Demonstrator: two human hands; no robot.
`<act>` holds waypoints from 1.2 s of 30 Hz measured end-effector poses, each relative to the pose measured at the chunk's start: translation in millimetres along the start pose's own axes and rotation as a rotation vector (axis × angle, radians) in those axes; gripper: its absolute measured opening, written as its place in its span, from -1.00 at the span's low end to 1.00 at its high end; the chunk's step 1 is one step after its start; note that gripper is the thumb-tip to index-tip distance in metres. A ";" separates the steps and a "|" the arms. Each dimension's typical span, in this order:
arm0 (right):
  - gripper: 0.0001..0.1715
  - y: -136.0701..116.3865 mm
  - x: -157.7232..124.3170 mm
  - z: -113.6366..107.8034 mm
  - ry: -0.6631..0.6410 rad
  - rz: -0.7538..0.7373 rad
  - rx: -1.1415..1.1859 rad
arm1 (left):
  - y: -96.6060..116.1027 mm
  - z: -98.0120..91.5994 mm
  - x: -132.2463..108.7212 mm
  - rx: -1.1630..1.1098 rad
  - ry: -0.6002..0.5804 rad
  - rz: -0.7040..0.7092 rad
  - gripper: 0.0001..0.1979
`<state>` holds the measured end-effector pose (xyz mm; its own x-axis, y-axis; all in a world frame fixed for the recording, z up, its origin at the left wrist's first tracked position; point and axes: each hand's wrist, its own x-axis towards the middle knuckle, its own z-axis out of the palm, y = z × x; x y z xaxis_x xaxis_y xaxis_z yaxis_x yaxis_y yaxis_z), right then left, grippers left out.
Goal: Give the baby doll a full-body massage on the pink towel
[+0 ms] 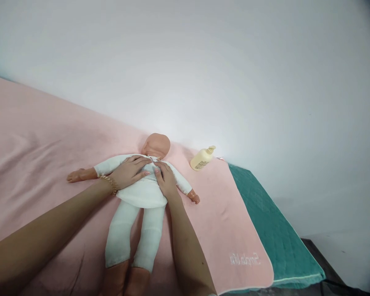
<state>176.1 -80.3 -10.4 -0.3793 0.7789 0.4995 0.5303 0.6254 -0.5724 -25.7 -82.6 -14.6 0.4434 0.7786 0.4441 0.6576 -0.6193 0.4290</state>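
Observation:
A baby doll [143, 193] with a white cloth body and brown plastic limbs lies on a pink blanket, its bald head toward the wall. My left hand [131, 170] rests on the doll's upper chest, fingers stretched out toward its neck; a gold bracelet circles the wrist. On the other side of the chest lies my right hand [165, 176], flat with its fingers extended. A greyish patch of the doll's chest shows between my hands. Neither hand is closed on anything.
A pale yellow pump bottle [201, 160] stands on the pink blanket [228, 230] to the right of the doll, near the white wall [203, 74]. Green quilted bedding [274, 226] shows beyond the blanket's right edge, with a dark surface at the lower right.

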 end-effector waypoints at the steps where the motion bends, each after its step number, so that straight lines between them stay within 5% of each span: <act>1: -0.62 -1.2 -0.7 -1.7 0.007 -0.002 0.022 | 0.3 -0.9 -0.4 0.004 0.002 0.008 -0.48; 5: -0.65 -13.6 -11.1 -16.5 0.093 -0.062 0.105 | 8.7 -12.2 -10.0 0.041 0.052 0.128 -0.54; 8: -0.65 -30.1 -24.3 -28.8 0.166 -0.172 0.081 | 24.9 -27.7 -23.0 0.052 0.134 0.360 -0.62; 12: -0.65 -51.4 -34.2 -34.8 -0.004 -0.283 0.111 | 48.3 -46.4 -33.7 0.012 0.147 0.595 -0.70; 17: -0.60 -58.7 -30.1 -40.3 -0.274 -0.200 0.154 | 55.8 -51.5 -32.6 -0.079 -0.039 0.568 -0.80; 24: -0.61 -60.7 -26.4 -45.9 -0.445 -0.039 0.178 | 52.1 -44.6 -31.2 -0.193 -0.206 0.381 -0.75; 29: -0.62 -60.9 -27.5 -43.3 -0.453 0.016 0.162 | 50.9 -42.3 -30.1 -0.216 -0.234 0.351 -0.74; 36: -0.66 -51.9 -30.1 -40.1 -0.213 -0.060 0.061 | 37.2 -36.9 -29.1 -0.142 0.003 0.436 -0.81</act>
<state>190.4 -138.1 30.4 -0.5637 0.7285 0.3893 0.4577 0.6679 -0.5870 -36.6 -132.0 17.5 0.6584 0.4423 0.6090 0.3201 -0.8969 0.3053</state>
